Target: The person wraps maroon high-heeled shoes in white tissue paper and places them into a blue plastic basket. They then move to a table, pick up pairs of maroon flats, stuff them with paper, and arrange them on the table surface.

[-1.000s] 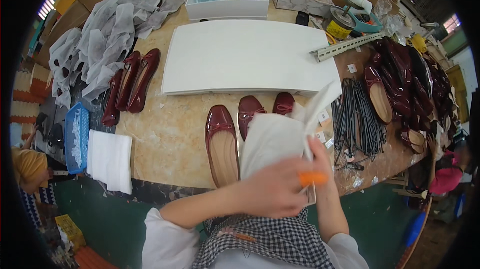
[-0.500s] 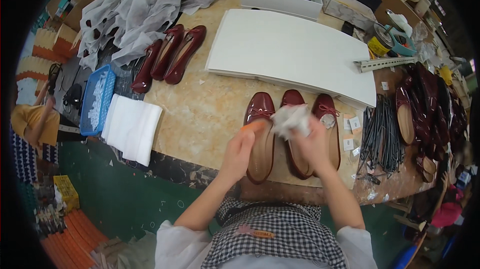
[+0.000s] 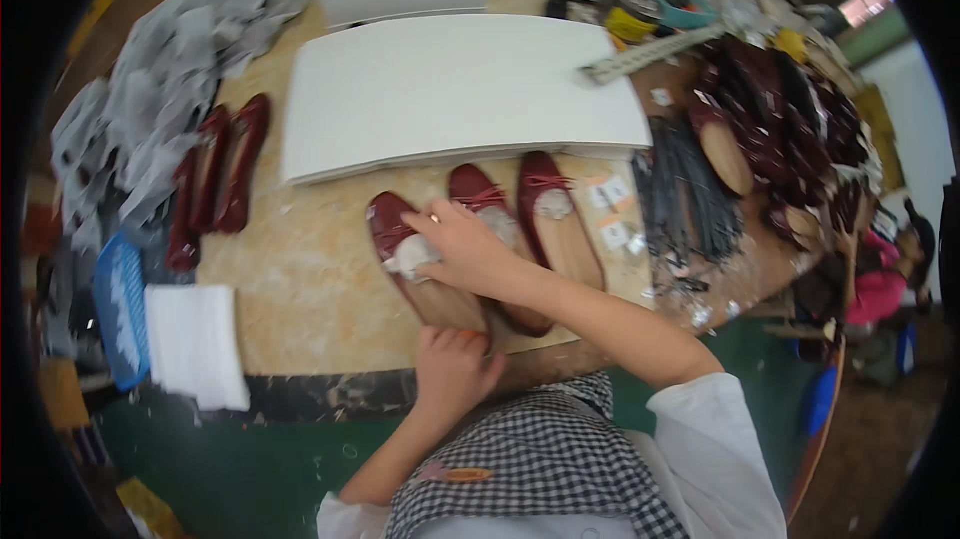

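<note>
My right hand (image 3: 465,247) reaches across to the leftmost of three dark red ballet flats with bows. Its fingers are closed on a wad of crumpled white paper (image 3: 412,257) at the opening behind the toe of that left ballet flat (image 3: 385,214). At this shoe's heel, my left hand (image 3: 452,369) has its fingers curled round the back edge; something small and orange shows by the fingertips. Beside it stand the middle ballet flat (image 3: 470,182) and the right ballet flat (image 3: 538,171), both with crumpled paper in them. My right forearm partly covers the middle shoe.
A big white board (image 3: 460,89) lies beyond the shoes. At left are more red flats (image 3: 240,169), grey-white tissue (image 3: 170,79), a blue basket (image 3: 120,309) and a folded white cloth (image 3: 195,339). Dark thin strips (image 3: 690,189) and piled dark red shoes (image 3: 770,119) lie at right.
My right hand has brought the crumpled paper to the left shoe's toe. My left hand has moved down to its heel, and that shoe now tilts. The view has swung to the right.
</note>
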`<state>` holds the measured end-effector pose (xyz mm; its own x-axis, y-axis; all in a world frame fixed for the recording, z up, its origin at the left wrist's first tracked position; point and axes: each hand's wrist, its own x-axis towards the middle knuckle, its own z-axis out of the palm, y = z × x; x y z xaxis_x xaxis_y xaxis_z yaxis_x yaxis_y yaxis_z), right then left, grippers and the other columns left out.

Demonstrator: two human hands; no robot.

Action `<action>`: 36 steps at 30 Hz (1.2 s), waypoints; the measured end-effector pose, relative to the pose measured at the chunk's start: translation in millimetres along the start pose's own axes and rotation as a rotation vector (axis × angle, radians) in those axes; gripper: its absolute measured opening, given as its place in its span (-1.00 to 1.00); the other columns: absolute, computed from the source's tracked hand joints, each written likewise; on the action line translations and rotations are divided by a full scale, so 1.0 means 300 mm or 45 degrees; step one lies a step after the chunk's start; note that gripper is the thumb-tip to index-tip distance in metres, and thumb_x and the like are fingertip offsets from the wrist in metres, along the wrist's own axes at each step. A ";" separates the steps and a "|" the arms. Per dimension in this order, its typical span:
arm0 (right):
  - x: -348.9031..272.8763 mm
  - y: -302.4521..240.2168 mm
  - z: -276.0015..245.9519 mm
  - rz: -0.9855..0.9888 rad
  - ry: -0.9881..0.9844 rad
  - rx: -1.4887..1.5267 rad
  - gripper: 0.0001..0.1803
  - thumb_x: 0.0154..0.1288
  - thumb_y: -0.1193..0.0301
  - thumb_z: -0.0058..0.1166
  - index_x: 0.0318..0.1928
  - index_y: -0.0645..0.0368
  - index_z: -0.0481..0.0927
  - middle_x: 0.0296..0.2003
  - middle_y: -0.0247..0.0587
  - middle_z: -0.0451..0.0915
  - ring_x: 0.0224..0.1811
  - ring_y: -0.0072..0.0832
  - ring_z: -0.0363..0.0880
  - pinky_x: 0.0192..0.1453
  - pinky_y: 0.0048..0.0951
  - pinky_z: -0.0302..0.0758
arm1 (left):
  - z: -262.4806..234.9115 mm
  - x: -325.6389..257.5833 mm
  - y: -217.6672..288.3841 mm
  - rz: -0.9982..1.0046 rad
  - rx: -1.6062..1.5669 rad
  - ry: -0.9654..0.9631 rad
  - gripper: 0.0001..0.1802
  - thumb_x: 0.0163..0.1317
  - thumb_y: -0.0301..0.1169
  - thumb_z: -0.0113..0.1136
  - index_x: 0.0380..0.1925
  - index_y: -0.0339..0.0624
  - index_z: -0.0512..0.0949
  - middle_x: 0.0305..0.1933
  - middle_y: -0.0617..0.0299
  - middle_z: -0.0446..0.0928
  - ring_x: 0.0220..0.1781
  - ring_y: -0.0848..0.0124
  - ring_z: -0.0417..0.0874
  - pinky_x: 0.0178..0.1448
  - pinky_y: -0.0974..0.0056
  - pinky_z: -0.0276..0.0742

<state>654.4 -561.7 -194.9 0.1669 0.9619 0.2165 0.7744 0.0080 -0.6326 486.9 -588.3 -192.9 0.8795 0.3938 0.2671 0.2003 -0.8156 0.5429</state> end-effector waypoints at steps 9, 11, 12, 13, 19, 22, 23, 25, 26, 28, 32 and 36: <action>0.013 0.015 -0.058 -0.001 0.174 0.296 -0.45 0.07 0.52 0.15 0.14 0.25 0.38 -0.03 0.01 0.43 -0.10 -0.08 0.54 -0.02 -0.20 0.52 | -0.084 0.042 -0.023 0.151 0.104 0.144 -0.82 -0.03 -0.37 0.27 -0.42 -0.22 0.60 -0.53 0.14 0.52 -0.39 0.27 0.53 -0.09 0.17 0.37; -0.142 0.097 -0.267 -0.098 0.397 0.170 -0.53 0.13 0.52 0.10 0.11 0.21 0.46 -0.07 -0.05 0.52 -0.08 -0.14 0.54 0.03 -0.26 0.49 | -0.132 0.036 -0.068 -0.147 0.021 0.323 -0.66 0.03 -0.35 0.26 -0.17 -0.24 0.58 -0.49 0.14 0.53 -0.38 0.33 0.55 -0.13 0.21 0.41; -0.235 0.146 -0.356 0.164 0.633 -0.063 -0.64 0.17 0.49 0.07 0.03 0.16 0.53 -0.19 -0.08 0.58 -0.12 -0.16 0.57 -0.02 -0.28 0.51 | -0.141 0.026 -0.088 -0.503 -0.133 0.350 -0.57 0.04 -0.33 0.25 -0.05 -0.25 0.55 -0.44 0.15 0.55 -0.34 0.35 0.57 -0.15 0.23 0.42; -0.331 0.175 -0.473 0.807 0.742 0.253 -0.77 0.23 0.44 0.05 -0.10 0.19 0.53 -0.22 -0.05 0.55 -0.24 -0.17 0.57 -0.24 -0.26 0.53 | -0.151 0.014 -0.111 -0.871 -0.291 0.381 -0.47 0.06 -0.31 0.25 0.07 -0.25 0.51 -0.40 0.15 0.57 -0.31 0.36 0.59 -0.17 0.25 0.44; -0.705 0.552 -0.577 1.112 0.512 -0.874 -0.68 0.24 0.17 0.11 -0.35 0.21 0.52 -0.45 0.00 0.61 -0.40 0.02 0.60 -0.31 -0.06 0.51 | -0.040 0.018 -0.258 -0.803 -0.721 0.111 -0.39 0.16 -0.40 -0.01 0.25 -0.35 0.30 -0.10 0.10 0.57 -0.25 0.30 0.62 -0.13 0.28 0.51; -0.659 0.473 -0.608 1.078 0.649 -0.782 -0.73 0.24 0.21 0.10 -0.41 0.17 0.56 -0.50 0.02 0.61 -0.38 0.01 0.60 -0.31 -0.06 0.49 | -0.107 0.007 -0.230 -0.928 -1.403 0.419 -0.45 0.24 -0.33 -0.12 0.20 -0.40 0.33 -0.06 0.03 0.55 -0.14 0.25 0.64 -0.05 0.28 0.57; -0.683 0.499 -0.616 1.052 0.698 -0.745 -0.76 0.24 0.23 0.10 -0.38 0.15 0.56 -0.50 0.00 0.61 -0.39 0.01 0.60 -0.32 -0.04 0.48 | -0.128 0.039 -0.154 -1.073 -1.827 0.467 -0.43 0.30 -0.19 -0.15 0.17 -0.42 0.33 -0.02 -0.04 0.53 -0.05 0.24 0.62 -0.03 0.25 0.60; -0.621 0.439 -0.615 0.986 0.801 -0.657 -0.80 0.22 0.31 0.11 -0.25 0.17 0.52 -0.58 -0.07 0.59 -0.48 -0.04 0.57 -0.40 -0.10 0.44 | -0.114 0.079 -0.131 -0.993 -2.478 0.127 -0.29 0.30 0.06 -0.17 0.22 -0.32 0.29 -0.05 -0.08 0.55 -0.09 0.14 0.64 -0.08 -0.03 0.63; -0.572 0.372 -0.600 0.989 0.807 -0.493 -0.78 0.19 0.37 0.16 -0.19 0.19 0.52 -0.68 -0.16 0.53 -0.65 -0.28 0.51 -0.51 -0.30 0.38 | -0.073 0.049 -0.155 -1.137 -2.690 0.068 -0.27 0.29 0.06 -0.15 0.19 -0.38 0.31 -0.03 -0.11 0.54 -0.09 0.12 0.64 -0.08 -0.03 0.62; -0.426 0.165 -0.554 0.939 0.721 -0.093 -0.77 0.18 0.42 0.18 -0.14 0.19 0.55 -0.75 -0.29 0.46 -0.72 -0.58 0.36 -0.57 -0.47 0.28 | -0.063 0.114 -0.129 -1.143 -2.399 0.135 -0.29 0.29 0.04 -0.12 0.17 -0.40 0.33 0.03 -0.11 0.52 -0.11 0.13 0.64 -0.08 0.02 0.62; -0.320 -0.142 -0.411 0.745 0.207 0.779 -0.66 0.27 0.44 0.11 0.06 0.19 0.55 -0.73 -0.34 0.40 -0.69 -0.69 0.29 -0.58 -0.55 0.23 | -0.042 0.191 -0.121 -1.067 -1.846 0.524 -0.37 0.34 -0.02 -0.14 0.19 -0.35 0.30 0.09 -0.01 0.50 0.07 0.22 0.56 0.19 0.16 0.46; -0.252 -0.229 -0.374 0.604 0.041 0.787 -0.66 0.31 0.43 0.06 0.08 0.25 0.53 -0.70 -0.26 0.38 -0.67 -0.66 0.30 -0.57 -0.51 0.26 | -0.020 0.190 -0.128 -0.815 -1.636 0.607 -0.41 0.34 -0.08 -0.12 0.18 -0.34 0.30 0.10 0.01 0.47 0.10 0.27 0.52 0.21 0.21 0.40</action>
<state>657.1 -665.7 -84.3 0.4203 0.8921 -0.1657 0.1365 -0.2427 -0.9605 526.8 -532.0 -193.8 0.5238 0.8308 -0.1885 -0.2401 0.3562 0.9030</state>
